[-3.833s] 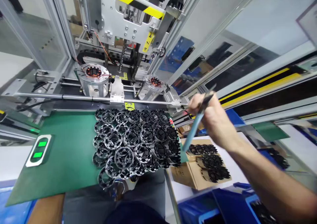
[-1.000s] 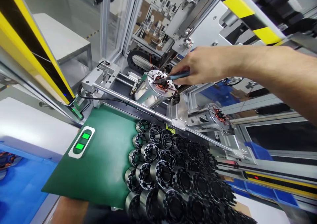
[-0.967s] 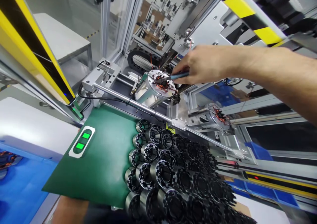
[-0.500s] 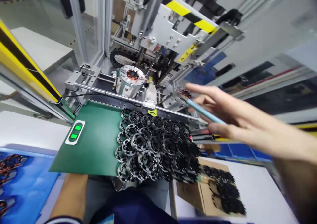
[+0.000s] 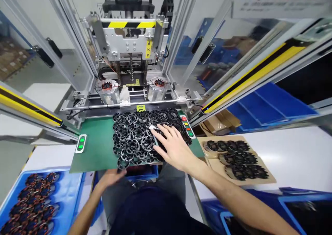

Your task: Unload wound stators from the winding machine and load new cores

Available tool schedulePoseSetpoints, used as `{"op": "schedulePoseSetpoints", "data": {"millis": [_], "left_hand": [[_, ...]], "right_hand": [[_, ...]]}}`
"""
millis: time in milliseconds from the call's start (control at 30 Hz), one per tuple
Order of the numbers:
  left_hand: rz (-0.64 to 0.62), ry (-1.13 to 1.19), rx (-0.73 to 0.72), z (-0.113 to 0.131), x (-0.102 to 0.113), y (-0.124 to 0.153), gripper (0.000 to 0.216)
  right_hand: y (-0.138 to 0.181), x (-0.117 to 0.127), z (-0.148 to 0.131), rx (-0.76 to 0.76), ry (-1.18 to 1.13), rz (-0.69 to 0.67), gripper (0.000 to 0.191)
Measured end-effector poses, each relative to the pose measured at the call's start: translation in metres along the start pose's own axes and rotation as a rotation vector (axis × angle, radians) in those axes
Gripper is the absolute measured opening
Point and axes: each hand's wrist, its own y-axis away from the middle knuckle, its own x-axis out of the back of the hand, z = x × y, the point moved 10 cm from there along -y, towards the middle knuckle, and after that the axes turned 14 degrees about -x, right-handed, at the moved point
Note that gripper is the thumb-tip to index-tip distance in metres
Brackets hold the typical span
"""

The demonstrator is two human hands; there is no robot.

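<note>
My right hand [image 5: 173,145] lies with fingers spread on a pile of black toothed stator rings [image 5: 135,138] on the green mat [image 5: 95,152]. A thin light-blue tool [image 5: 155,138] with a white tip lies along the hand's left edge, under the index finger. My left hand [image 5: 111,177] sits at the mat's near edge, below the rings, fingers curled. Whether it holds anything is hidden.
Behind the mat is a machine with two round fixtures [image 5: 107,87] [image 5: 158,84], each holding a copper-wound stator. A green two-button pad [image 5: 81,143] and a coloured button strip [image 5: 187,126] flank the rings. Cardboard with more rings [image 5: 234,155] is right; a blue tray of wound stators [image 5: 31,202] left.
My right hand drew back from the left fixture, where the tool touched the copper winding, and came down onto the ring pile. My left hand has come into view at the mat's edge.
</note>
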Motion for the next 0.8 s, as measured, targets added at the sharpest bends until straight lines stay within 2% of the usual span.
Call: {"op": "schedulePoseSetpoints", "data": {"millis": [67,100,133,167,233,300,333,400,467,500,567,667,800], "left_hand": [[-0.133,0.009,-0.011,0.023,-0.006,0.033,0.083],[-0.166,0.007,-0.035,0.043,0.0,0.05,0.085],[-0.17,-0.006,-0.069,0.069,0.016,0.066,0.085],[-0.115,-0.04,-0.124,0.101,0.043,0.076,0.081],[0.138,-0.156,-0.246,0.174,0.127,0.083,0.064],[0.393,-0.35,-0.378,0.245,0.22,0.07,0.055],[0.491,-0.474,-0.414,0.273,0.262,0.055,0.057],[0.609,-0.789,-0.373,0.306,0.33,0.011,0.065],[0.605,-1.041,-0.126,0.301,0.381,-0.04,0.069],[0.599,-1.069,-0.056,0.294,0.399,-0.061,0.07],[0.576,-1.092,0.039,0.28,0.422,-0.092,0.066],[0.568,-1.119,0.092,0.27,0.434,-0.111,0.066],[0.621,-1.189,0.158,0.274,0.434,-0.11,0.079]], "right_hand": [[-0.011,0.017,0.003,0.077,0.038,-0.019,0.064],[-0.021,0.033,0.007,0.104,0.06,-0.01,0.063],[-0.036,0.053,0.012,0.107,0.094,0.009,0.064],[-0.056,0.073,0.019,0.087,0.149,0.032,0.067],[-0.107,0.109,0.036,-0.032,0.262,0.047,0.067],[-0.164,0.129,0.052,-0.171,0.34,-0.002,0.067],[-0.191,0.134,0.055,-0.199,0.366,-0.018,0.067],[-0.236,0.127,0.059,-0.232,0.369,-0.125,0.074],[-0.264,0.103,0.068,-0.288,0.327,-0.33,0.083],[-0.273,0.09,0.072,-0.321,0.305,-0.423,0.084],[-0.286,0.071,0.079,-0.382,0.283,-0.547,0.08],[-0.301,0.055,0.082,-0.454,0.309,-0.629,0.069],[-0.311,0.05,0.074,-0.518,0.36,-0.708,0.063]]}}
